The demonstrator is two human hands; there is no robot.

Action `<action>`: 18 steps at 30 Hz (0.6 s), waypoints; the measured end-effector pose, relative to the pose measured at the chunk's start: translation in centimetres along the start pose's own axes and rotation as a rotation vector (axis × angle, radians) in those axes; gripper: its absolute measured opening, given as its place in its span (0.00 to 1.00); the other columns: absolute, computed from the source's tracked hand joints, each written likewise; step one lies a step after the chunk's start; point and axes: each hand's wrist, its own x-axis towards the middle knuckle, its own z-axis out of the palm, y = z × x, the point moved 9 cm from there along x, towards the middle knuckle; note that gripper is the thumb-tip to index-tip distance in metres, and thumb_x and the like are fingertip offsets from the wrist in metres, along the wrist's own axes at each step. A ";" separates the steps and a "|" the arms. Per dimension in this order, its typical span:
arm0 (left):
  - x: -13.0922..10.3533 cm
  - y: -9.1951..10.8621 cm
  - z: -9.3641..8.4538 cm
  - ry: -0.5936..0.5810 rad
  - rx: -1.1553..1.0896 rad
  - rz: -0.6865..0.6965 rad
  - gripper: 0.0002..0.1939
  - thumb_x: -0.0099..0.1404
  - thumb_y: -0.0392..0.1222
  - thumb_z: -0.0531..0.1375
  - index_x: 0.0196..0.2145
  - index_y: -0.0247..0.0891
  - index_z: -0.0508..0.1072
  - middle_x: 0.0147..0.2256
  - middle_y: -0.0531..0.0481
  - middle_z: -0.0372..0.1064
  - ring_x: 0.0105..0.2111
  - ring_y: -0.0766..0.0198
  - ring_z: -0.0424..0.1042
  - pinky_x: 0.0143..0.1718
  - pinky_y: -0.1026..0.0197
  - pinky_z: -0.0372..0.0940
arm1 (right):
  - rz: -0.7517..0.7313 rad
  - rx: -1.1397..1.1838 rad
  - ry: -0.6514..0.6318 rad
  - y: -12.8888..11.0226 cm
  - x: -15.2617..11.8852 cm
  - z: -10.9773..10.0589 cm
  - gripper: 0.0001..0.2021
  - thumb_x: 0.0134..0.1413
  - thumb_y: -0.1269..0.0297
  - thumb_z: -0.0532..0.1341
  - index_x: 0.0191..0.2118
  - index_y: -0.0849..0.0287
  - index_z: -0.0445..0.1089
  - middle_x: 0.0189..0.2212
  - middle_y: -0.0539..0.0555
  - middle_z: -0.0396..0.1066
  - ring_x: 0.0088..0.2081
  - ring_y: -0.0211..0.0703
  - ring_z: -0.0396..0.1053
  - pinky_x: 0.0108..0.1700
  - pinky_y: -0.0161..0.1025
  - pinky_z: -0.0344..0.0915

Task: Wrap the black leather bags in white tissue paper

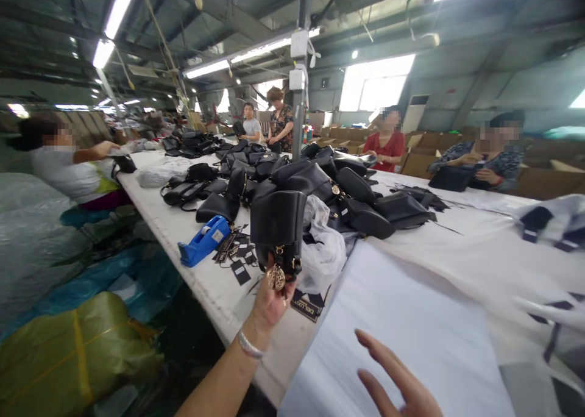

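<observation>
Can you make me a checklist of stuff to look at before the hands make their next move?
1. Left hand has a grip on the black bag: ok, near the gold charm.
2. Right hand free: ok, fingers spread, nothing seen in it.
3. Right hand off the white sheet: cannot tell, it shows in front of it.
4. Blue tape dispenser away from both hands: ok, on the table.
5. Black tags tidy: not ok, scattered beside the dispenser.

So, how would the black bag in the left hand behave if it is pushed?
The black bag probably yields little: above the left hand, its panel shows no sag. Its smooth sheen suggests some slipperiness. The gold medallion, hanging in front, could swing.
</observation>
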 end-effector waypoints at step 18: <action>-14.5 -21.9 3.2 -0.395 0.370 -0.642 0.26 0.51 0.48 0.74 0.46 0.36 0.78 0.55 0.39 0.70 0.59 0.51 0.65 0.61 0.54 0.59 | 0.566 0.303 0.788 2.3 -3.0 -7.8 0.28 0.54 0.50 0.65 0.55 0.62 0.68 0.47 0.60 0.75 0.46 0.55 0.74 0.46 0.46 0.71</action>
